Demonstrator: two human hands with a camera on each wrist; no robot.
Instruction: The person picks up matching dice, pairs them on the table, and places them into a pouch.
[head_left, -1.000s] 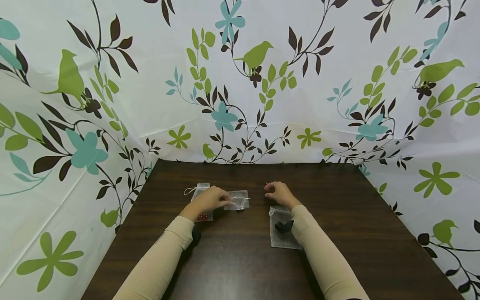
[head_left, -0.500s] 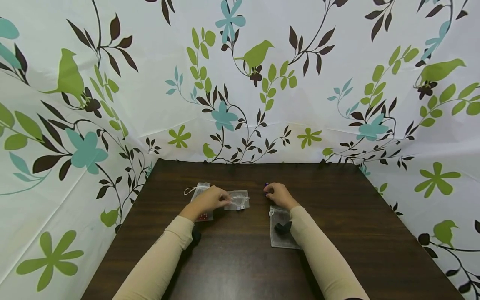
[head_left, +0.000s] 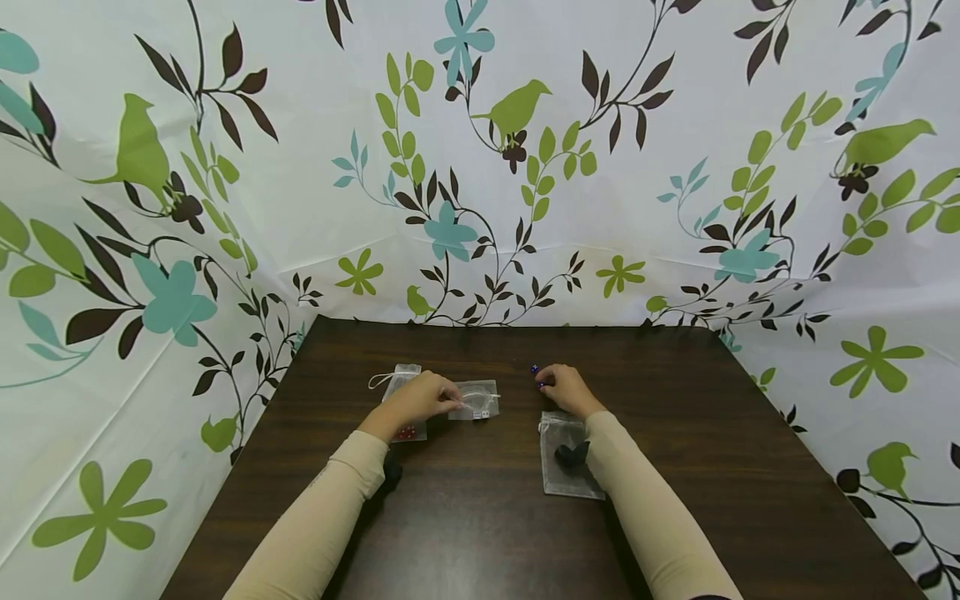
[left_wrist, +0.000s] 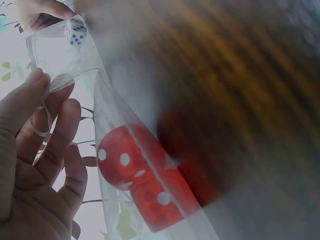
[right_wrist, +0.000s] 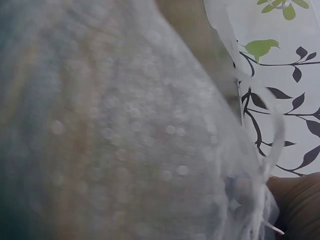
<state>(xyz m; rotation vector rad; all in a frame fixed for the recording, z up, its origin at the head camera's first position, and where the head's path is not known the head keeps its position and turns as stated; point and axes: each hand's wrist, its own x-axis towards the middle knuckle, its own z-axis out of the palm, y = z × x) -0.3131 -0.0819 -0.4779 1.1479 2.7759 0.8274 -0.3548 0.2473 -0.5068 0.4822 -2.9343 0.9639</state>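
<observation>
In the head view my left hand [head_left: 423, 398] pinches the edge of a sheer drawstring bag [head_left: 486, 392] with white dice [head_left: 481, 415] at its bottom. The left wrist view shows the thumb and forefinger on the bag's thin edge. Below that hand lies a second sheer bag [head_left: 405, 372] holding red dice [left_wrist: 165, 195]. My right hand [head_left: 564, 388] has curled fingers around a small blue die [head_left: 542, 385]; the fingertips partly hide it. Another blue die [head_left: 534, 368] lies just beyond.
A third sheer bag [head_left: 562, 479] lies flat under the right wrist, partly covered by a black wrist mount [head_left: 572, 455]. Its blurred mesh fills much of the right wrist view. The dark wooden table [head_left: 480, 517] ends at a leaf-and-bird patterned cloth [head_left: 300, 167].
My right hand has shifted slightly right, and the nearer blue die has moved with its fingertips. The farther die shows more plainly. The left hand and the bags look still.
</observation>
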